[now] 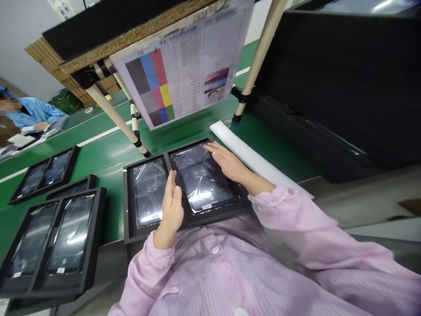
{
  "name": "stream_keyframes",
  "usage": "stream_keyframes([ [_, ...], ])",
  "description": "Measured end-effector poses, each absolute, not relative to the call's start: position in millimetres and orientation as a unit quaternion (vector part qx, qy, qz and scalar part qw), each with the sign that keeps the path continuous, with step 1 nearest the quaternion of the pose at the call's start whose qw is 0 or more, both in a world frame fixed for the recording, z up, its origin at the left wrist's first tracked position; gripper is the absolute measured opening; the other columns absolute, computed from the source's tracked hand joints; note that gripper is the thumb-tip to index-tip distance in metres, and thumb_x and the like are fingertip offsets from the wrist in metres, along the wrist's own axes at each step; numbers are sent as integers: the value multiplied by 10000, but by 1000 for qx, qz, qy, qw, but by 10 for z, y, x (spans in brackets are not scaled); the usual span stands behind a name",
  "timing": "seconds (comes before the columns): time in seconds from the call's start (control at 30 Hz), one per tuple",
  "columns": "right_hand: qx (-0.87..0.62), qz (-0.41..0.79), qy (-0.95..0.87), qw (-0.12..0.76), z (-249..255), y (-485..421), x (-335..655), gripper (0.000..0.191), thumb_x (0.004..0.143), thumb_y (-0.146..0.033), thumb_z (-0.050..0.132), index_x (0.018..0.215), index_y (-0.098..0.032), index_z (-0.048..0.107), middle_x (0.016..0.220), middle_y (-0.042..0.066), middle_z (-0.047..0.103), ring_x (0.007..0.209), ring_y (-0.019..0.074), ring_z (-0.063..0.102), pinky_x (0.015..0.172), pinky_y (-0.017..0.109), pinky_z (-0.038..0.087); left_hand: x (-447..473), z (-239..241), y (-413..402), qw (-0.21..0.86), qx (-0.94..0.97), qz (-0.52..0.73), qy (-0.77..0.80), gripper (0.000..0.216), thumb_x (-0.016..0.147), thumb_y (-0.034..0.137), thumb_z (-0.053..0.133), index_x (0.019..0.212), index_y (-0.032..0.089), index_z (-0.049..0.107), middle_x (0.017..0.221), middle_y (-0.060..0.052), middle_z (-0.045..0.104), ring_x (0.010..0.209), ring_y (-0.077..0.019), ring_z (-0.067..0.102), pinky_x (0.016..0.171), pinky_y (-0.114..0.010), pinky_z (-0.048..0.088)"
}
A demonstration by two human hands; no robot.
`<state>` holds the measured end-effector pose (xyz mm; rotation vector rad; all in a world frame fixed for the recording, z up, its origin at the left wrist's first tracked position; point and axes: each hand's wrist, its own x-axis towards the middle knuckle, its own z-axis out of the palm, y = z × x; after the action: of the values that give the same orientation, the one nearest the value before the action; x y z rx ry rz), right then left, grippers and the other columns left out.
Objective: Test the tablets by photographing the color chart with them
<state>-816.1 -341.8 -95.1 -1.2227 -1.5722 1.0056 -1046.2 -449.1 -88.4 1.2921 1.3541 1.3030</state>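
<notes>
A black two-compartment foam tray [129, 210] lies in front of me at the green bench's front edge. Its left compartment holds a dark flat screen panel [149, 188] wrapped in clear film. A second film-wrapped panel [202, 180], with a small white label at its lower edge, sits in the right compartment. My left hand [171, 208] is held edge-on at the divider between them, fingers stretched out. My right hand [230, 164] reaches over the right panel's upper right side with fingers straight. Neither hand grips anything; whether the fingertips touch the film I cannot tell.
More black trays with wrapped panels [70, 237] stand at the left. A white foam strip [259, 158] lies right of my tray. Ahead, a pipe-legged shelf carries a printed colour chart [184, 66]. A large black box [335, 87] stands right; a person in blue [36, 112] sits far left.
</notes>
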Motion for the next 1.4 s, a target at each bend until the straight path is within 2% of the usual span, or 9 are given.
stream_keyframes([
  [0.1,-463,254,-789,313,-913,-3618,-8187,458,992,-553,466,1216,-281,758,1559,39,473,1552,312,241,1290,567,87,-10767,-831,-4606,222,613,424,628,432,1029,384,406,1392,274,613,1417,-96,594,1358,-242,518,1195,-440,364],
  [0.17,-458,155,-848,215,-942,-3711,-8231,421,1033,-465,405,1211,-322,758,1570,30,458,1530,355,266,1230,667,133,-10975,-822,-4644,142,619,362,682,396,983,302,444,1280,255,703,1304,-123,600,1304,-290,508,1176,-510,356],
  [0.23,-468,118,-860,167,-990,-3757,-8270,409,1039,-441,397,1248,-348,736,1592,30,427,1513,383,281,1183,707,183,-11136,-814,-4655,113,601,329,720,386,931,237,491,1222,239,745,1298,-153,551,1325,-354,429,1171,-601,294],
  [0.33,-490,91,-847,186,-1025,-3778,-8274,450,1049,-445,355,1363,-350,663,1632,46,359,1508,388,279,1155,685,255,-11255,-797,-4631,48,583,254,771,433,919,181,477,1262,234,734,1318,-189,487,1304,-403,377,1099,-657,313],
  [0.47,-542,81,-799,248,-1037,-3831,-8166,499,1060,-447,292,1407,-327,629,1590,75,413,1482,359,326,1122,622,336,-11279,-825,-4569,-49,584,131,799,443,939,187,476,1308,262,710,1257,-190,496,1191,-383,435,974,-579,425],
  [0.77,-581,98,-766,258,-1211,-4030,-8049,471,1047,-425,355,1185,-266,777,1467,98,546,1346,334,459,1062,554,404,-11315,-965,-4655,-56,630,155,759,409,956,274,513,1315,257,708,1234,-187,496,1141,-382,426,961,-601,427],
  [0.97,-581,63,-774,243,-1217,-4028,-8093,444,1044,-388,370,1168,-275,781,1465,78,552,1345,334,460,1049,541,394,-11192,-930,-4718,-11,651,160,742,394,968,228,479,1259,271,742,1234,-174,476,1136,-359,425,975,-570,422],
  [1.17,-590,49,-746,304,-1248,-4041,-8053,514,1037,-408,346,1378,-171,650,1435,189,543,1303,331,537,1045,521,441,-11111,-874,-4647,-8,655,155,739,402,967,224,483,1279,278,730,1236,-179,487,1154,-369,430,964,-550,421],
  [1.4,-597,44,-748,286,-1245,-4033,-8053,578,1022,-460,334,1382,-113,623,1404,233,557,1296,356,564,1039,537,469,-11090,-834,-4608,36,659,148,736,427,966,272,487,1346,303,680,1306,-187,498,1182,-392,447,974,-590,408],
])
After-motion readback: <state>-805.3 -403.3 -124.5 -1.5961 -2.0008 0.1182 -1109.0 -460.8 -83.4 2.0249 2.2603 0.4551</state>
